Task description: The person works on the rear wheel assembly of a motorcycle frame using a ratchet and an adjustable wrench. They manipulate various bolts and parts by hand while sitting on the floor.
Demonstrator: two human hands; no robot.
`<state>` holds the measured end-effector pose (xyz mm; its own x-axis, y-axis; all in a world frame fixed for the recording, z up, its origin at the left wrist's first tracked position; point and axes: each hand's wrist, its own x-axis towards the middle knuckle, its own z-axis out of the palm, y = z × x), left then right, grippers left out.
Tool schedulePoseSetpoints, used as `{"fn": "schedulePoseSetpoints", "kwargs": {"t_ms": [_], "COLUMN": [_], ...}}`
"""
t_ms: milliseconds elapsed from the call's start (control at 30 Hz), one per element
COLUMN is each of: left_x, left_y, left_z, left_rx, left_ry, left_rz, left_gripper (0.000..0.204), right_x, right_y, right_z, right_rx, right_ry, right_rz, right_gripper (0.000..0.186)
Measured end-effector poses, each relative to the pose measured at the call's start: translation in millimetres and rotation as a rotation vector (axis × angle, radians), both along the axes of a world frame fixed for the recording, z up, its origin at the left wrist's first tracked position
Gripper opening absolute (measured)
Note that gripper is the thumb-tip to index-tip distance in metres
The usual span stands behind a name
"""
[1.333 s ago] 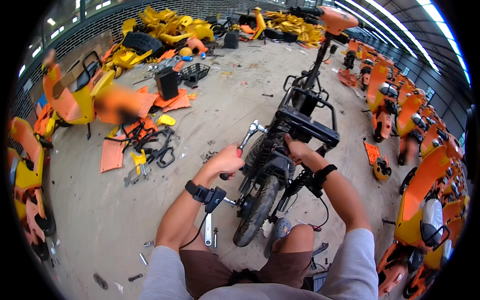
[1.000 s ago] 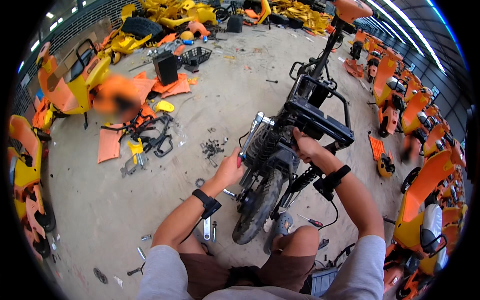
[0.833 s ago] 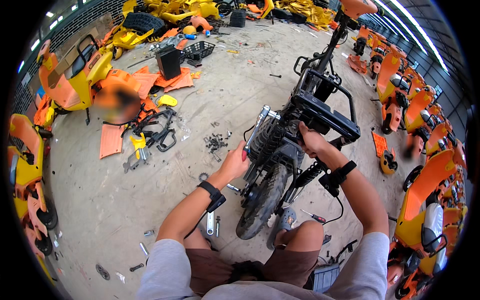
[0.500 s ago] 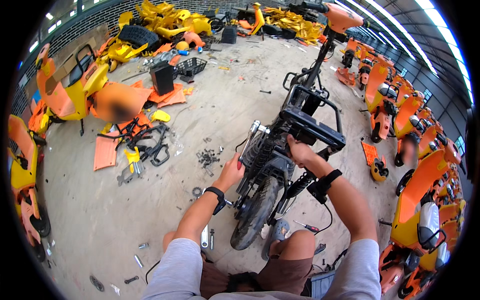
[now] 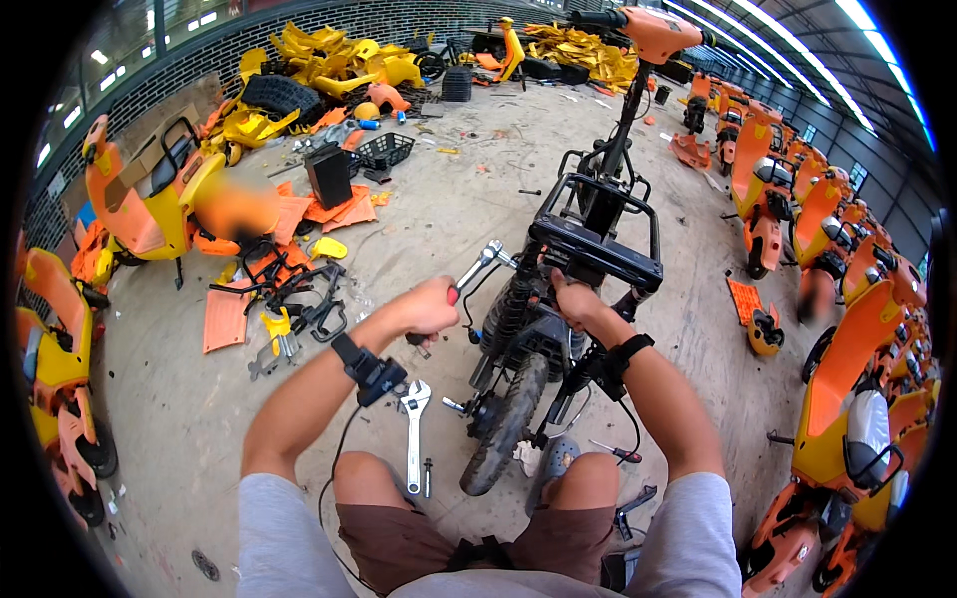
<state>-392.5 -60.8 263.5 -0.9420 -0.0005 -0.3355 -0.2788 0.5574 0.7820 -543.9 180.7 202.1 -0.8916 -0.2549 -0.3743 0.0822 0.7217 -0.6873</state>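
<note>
A stripped scooter with a black frame and an orange handlebar cover stands in front of me, its rear wheel toward me. My left hand is closed around the red-ended handle of a ratchet wrench. The wrench head meets the left side of the frame, below the rear rack. My right hand reaches in under the rack with curled fingers; what its fingertips hold is hidden. On the floor between my left knee and the wheel lie an adjustable wrench and a small dark extension bar.
A red-handled screwdriver lies right of the wheel. Black frame parts and orange panels lie on the floor at left. Orange-yellow scooters line the right side; yellow panels are piled at the back.
My left hand has swung outward to the left with the ratchet wrench, whose handle now slants away from the frame. My right hand stays under the rack. The whole view has shifted slightly.
</note>
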Motion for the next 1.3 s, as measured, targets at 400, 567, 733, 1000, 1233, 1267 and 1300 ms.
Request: {"fn": "schedulePoseSetpoints", "kwargs": {"t_ms": [400,567,733,1000,1233,1267,1300], "left_x": [0.2,-5.3,-8.5,-22.0,-40.0,-39.9,-39.3], "left_y": [6.3,7.9,4.4,4.6,10.2,12.3,14.2], "left_z": [-126.6,-137.7,-152.7,-186.9,-221.9,-219.0,-216.1], "left_rx": [-0.05,-0.037,-0.045,0.007,-0.003,-0.01,-0.018], "left_ry": [0.308,0.373,0.524,0.583,0.776,0.752,0.727], "left_rz": [0.113,0.109,0.122,0.178,0.233,0.227,0.224], "left_gripper": [0.053,0.044,0.037,0.033,0.03,0.031,0.032], "right_x": [4.3,1.1,-3.3,8.4,6.6,6.2,3.7], "right_y": [0.7,4.8,-0.1,-7.1,-7.7,-3.3,-0.4], "right_z": [1.2,-1.9,-1.9,5.3,-3.7,-2.6,-3.8], "right_rx": [-0.091,-0.017,-0.046,-0.027,0.093,0.071,0.049], "right_ry": [-0.003,0.014,-0.061,-0.037,0.176,0.15,0.123], "right_rz": [-0.007,-0.032,-0.057,-0.038,0.025,0.015,0.007], "right_gripper": [0.065,0.069,0.07,0.071,0.079,0.08,0.08]}}
